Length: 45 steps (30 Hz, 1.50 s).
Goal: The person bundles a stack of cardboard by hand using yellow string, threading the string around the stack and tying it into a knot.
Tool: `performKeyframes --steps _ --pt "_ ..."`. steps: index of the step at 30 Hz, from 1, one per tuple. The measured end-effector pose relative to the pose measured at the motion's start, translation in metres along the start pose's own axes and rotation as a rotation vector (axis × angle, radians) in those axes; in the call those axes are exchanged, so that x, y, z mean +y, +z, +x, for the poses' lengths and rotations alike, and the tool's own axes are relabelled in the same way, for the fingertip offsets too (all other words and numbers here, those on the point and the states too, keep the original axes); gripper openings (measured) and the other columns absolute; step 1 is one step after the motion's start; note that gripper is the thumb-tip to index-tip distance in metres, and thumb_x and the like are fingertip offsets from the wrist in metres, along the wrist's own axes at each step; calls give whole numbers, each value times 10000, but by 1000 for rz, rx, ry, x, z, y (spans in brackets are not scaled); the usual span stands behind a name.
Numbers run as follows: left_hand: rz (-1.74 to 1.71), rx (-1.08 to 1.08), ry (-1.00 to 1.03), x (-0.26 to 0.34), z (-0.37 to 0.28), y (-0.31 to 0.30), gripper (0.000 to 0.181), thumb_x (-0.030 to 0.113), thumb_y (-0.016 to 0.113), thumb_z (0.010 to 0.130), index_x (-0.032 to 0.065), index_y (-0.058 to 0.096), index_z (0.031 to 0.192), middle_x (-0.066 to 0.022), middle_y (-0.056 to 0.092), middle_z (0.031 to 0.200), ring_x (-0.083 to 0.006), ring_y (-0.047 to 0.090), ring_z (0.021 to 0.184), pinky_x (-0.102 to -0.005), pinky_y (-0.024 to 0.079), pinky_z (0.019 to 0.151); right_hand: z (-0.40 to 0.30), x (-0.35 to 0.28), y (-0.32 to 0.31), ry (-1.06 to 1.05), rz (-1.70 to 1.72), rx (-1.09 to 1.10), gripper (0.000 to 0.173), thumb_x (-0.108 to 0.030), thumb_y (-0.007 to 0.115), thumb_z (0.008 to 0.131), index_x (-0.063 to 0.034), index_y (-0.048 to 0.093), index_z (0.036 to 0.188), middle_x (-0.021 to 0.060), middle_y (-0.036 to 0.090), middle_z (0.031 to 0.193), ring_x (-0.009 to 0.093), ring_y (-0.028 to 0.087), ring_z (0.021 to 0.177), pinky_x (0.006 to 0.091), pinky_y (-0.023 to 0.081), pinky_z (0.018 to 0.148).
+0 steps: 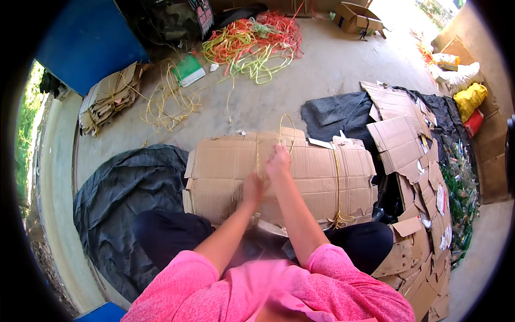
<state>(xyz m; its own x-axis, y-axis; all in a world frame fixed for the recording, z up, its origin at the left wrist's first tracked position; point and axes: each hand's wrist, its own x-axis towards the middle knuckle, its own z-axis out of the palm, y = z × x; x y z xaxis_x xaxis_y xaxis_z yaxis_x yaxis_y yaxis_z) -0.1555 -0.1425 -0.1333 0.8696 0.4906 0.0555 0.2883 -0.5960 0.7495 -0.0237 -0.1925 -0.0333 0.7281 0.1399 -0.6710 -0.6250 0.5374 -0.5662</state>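
Observation:
A bundle of flattened cardboard (314,177) lies across the floor against my knees. A yellow rope (338,181) runs around its right part, with a knot at the near edge. Another strand of the yellow rope (257,151) crosses the bundle near the middle. My right hand (279,161) is closed on this rope above the cardboard, and a loop of it stands up past my fingers. My left hand (252,188) is just to the left and nearer to me, blurred, by the same strand; its fingers are not clear.
Loose cardboard pieces (402,141) and green bottles (462,201) lie at the right. Dark sheeting (128,201) spreads at the left. Farther off are a tied cardboard stack (108,96), tangled yellow rope (173,100), a heap of coloured strapping (257,44) and an open cardboard box (358,20).

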Motion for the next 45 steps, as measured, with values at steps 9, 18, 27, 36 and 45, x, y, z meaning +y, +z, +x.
performKeyframes --steps 9,18,27,36,45 --pt "49 -202 64 30 -31 -58 271 218 461 928 11 634 908 -239 644 837 -417 626 838 -506 487 780 2 12 -8 -217 -194 -93 136 -241 493 971 -124 535 918 -25 406 642 117 396 535 355 384 526" --pt "106 -131 -9 39 -30 -65 279 224 495 922 14 676 892 -227 676 888 -403 661 830 -506 508 758 -36 -7 -5 -337 -231 -104 159 -177 478 992 -72 563 909 4 485 641 145 495 534 321 449 522" --pt "79 -155 -278 34 -27 -70 310 282 509 905 35 697 914 -222 681 918 -395 659 898 -495 515 784 -131 -111 -12 -749 -458 -278 113 -156 555 972 -57 577 1021 39 605 771 159 597 707 306 493 682" --pt "-30 -100 -354 13 -18 -47 352 320 490 900 29 676 968 -230 677 968 -409 645 942 -506 500 832 -205 -166 -52 -419 87 -548 227 -231 577 968 -78 565 1136 -35 439 674 112 448 637 310 449 669" --pt "22 -191 -332 26 -14 -38 372 332 488 900 27 668 1013 -209 672 1043 -384 635 1015 -487 498 879 -64 -238 -168 -339 -189 -241 245 -283 411 1023 -77 544 1030 65 614 946 247 599 914 403 480 778"
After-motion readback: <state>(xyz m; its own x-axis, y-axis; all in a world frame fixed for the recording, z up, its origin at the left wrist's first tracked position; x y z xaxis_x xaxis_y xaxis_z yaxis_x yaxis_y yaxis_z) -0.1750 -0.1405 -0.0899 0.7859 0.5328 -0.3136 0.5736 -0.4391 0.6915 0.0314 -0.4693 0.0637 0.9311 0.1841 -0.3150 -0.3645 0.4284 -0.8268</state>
